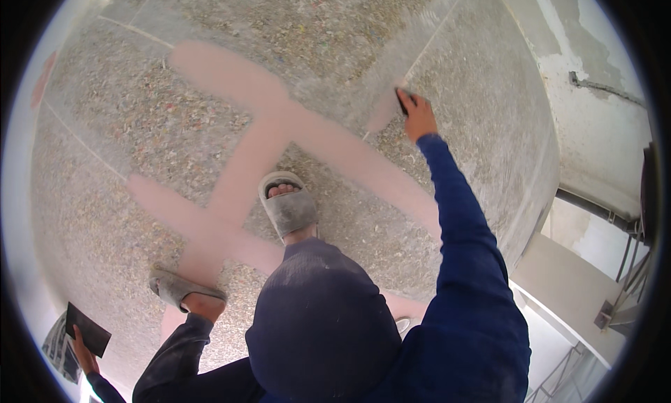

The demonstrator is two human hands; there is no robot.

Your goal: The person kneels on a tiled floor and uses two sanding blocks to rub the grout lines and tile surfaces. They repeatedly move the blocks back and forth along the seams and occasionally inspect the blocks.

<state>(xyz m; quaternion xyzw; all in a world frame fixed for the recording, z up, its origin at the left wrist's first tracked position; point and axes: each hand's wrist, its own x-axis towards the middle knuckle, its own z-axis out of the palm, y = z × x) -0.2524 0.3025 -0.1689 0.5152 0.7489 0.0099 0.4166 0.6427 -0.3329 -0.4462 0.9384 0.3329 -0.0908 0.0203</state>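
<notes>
My right hand (419, 118) reaches forward at arm's length, in a blue sleeve, and grips a small dark scraper (402, 101). The scraper's edge rests on the speckled terrazzo floor (140, 123), at the end of a pale grey smeared strip (412, 46) where it meets a pink band of filler (328, 144). At the lower left, my left hand (84, 353) holds a dark flat square plate (88, 328) out to the side, above the floor. I am crouched, with my knees below the camera.
Wide pink bands (231, 186) cross the floor in a grid. My feet in grey dusty sandals (289, 206) (180, 287) stand on them. A pale plastered wall (594, 123) with a pipe rises at the right. Metal railings (622, 305) and a drop lie at the lower right.
</notes>
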